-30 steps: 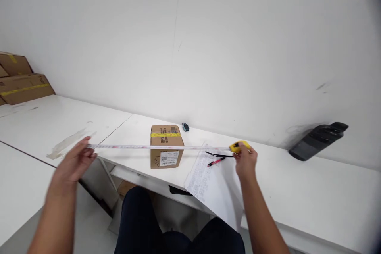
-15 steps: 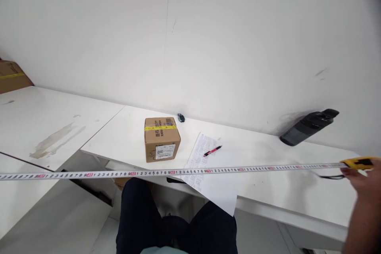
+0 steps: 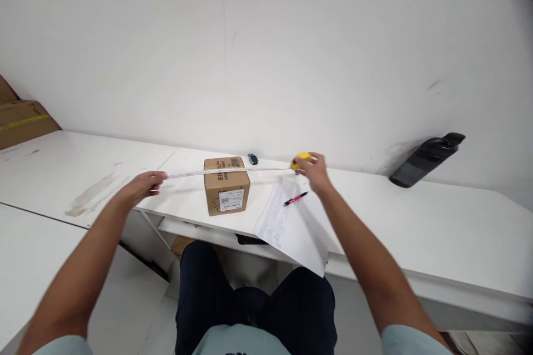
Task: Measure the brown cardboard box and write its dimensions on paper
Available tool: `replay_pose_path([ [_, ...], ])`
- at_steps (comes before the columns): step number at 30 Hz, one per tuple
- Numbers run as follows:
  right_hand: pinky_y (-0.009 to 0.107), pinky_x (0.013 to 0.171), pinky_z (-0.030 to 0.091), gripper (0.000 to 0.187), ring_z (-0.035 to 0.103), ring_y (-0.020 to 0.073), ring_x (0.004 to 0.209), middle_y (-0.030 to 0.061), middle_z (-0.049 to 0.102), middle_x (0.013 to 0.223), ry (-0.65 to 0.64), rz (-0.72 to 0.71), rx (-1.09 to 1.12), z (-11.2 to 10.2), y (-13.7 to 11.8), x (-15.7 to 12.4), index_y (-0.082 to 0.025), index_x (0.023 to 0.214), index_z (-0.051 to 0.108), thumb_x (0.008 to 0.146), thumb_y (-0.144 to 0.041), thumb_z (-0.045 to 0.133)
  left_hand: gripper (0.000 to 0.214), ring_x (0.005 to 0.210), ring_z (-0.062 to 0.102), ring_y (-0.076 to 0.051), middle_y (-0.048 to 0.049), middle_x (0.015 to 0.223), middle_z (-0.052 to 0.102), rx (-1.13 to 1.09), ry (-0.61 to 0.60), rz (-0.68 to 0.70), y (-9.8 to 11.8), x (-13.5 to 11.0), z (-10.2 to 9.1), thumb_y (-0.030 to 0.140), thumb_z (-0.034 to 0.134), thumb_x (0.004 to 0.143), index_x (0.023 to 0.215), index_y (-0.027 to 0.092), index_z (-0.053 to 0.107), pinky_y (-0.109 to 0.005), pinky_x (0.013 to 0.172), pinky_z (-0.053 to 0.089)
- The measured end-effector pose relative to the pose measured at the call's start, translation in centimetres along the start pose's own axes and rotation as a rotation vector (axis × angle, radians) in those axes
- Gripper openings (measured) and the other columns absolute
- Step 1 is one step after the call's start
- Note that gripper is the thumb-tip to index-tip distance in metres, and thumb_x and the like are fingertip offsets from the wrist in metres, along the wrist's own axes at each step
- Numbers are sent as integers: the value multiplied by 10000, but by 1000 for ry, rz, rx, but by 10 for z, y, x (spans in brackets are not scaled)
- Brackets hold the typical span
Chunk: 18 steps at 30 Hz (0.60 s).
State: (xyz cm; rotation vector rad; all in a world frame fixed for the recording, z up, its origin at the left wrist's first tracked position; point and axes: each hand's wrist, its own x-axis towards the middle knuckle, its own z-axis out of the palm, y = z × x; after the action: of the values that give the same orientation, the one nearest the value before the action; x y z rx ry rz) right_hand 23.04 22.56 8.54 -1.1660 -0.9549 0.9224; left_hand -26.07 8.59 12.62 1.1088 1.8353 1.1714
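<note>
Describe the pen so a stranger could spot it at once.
Start at the white table along the wall and find the printed sheet overhanging its front edge. The pen lies on that sheet's far end, the only slim red-and-black thing there.

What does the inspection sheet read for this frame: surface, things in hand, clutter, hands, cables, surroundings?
Surface: white table.
Things in hand: tape measure stretched across the cardboard box's top; contact unclear.
Clutter: written sheet overhanging the edge, red pen on it, small dark object and black bottle by the wall.
Hands: left hand holds the tape's end; right hand holds the yellow case.
Cables: nothing seen.
Surroundings: white wall; cardboard boxes far left.
</note>
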Motion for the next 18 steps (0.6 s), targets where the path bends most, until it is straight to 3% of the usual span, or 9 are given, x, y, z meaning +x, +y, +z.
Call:
replay_pose_path([
  [2,327,703,591,568,693,171,807,15,621,1027,-98,37,56,42,10,-24,-271,1028,408,631,-399,794,517,570,502,-91,42,641,539,-103,-134,-18,9,-2,43,508,853,533,876,173,660,-250,584,488],
  [4,299,704,578,602,680,159,837,-14,609,1007,-236,87,130,72,12,-47,-284,1048,365,642,-444,781,568,639,553,-127,14,715,591,-104,-173,-11,17,-6,76,519,845,549,965,187,649,-274,619,485],
  [6,285,688,559,617,655,161,858,-18,591,1012,-358,78,130,91,8,-65,-289,1071,373,641,-469,778,642,830,626,-196,-54,921,672,-82,-160,5,23,-10,102,522,828,583,1097,208,608,-313,695,494],
  [8,272,662,530,584,621,166,866,-10,583,1010,-406,2,50,100,1,-75,-284,1087,430,652,-483,763,692,1068,612,-259,-117,1199,645,-105,-147,12,25,-12,121,512,802,632,1208,237,535,-357,796,491],
  [10,258,626,491,528,598,171,857,-4,592,989,-403,-29,-27,102,-4,-77,-275,1082,485,672,-497,732,709,1221,548,-289,-147,1378,548,-130,-131,10,24,-13,130,506,778,670,1263,262,474,-389,880,467],
  [12,248,595,457,505,604,177,836,0,610,974,-419,20,-58,101,-6,-76,-267,1073,508,682,-517,706,714,1276,511,-301,-153,1426,508,-128,-129,2,20,-13,132,536,766,678,1265,273,457,-408,917,451],
  [18,251,603,463,519,622,189,858,4,609,1010,-442,-1,-42,95,-1,-75,-272,1079,525,677,-541,712,572,1114,598,-274,-106,1235,623,-65,-182,40,14,-14,119,657,714,661,1005,237,533,-345,723,528],
])
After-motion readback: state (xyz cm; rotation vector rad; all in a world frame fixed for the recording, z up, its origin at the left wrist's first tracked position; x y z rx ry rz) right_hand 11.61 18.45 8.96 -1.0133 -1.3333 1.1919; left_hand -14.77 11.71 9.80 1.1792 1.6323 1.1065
